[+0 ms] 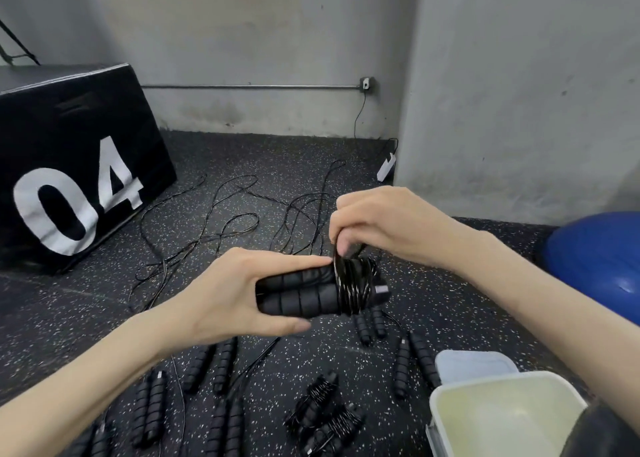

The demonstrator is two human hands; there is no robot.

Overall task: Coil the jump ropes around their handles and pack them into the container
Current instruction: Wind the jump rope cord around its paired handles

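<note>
My left hand [228, 294] grips two black foam jump-rope handles [301, 295] held side by side at mid-frame. Black cord is coiled in several turns [355, 285] round their right end. My right hand [377, 228] pinches that cord just above the coil. Two coiled rope bundles [325, 411] lie on the floor below. Several uncoiled handle pairs [211, 365] lie around them, and their loose cords [242, 211] sprawl over the floor behind. An open white plastic container [446, 397] sits at the lower right with nothing visible inside it.
A black box marked 04 [79, 166] stands at the left. A blue exercise ball [599, 259] rests at the right by the grey wall. The container's lid [467, 361] lies behind it. A white plug and cable [386, 167] sit near the wall corner.
</note>
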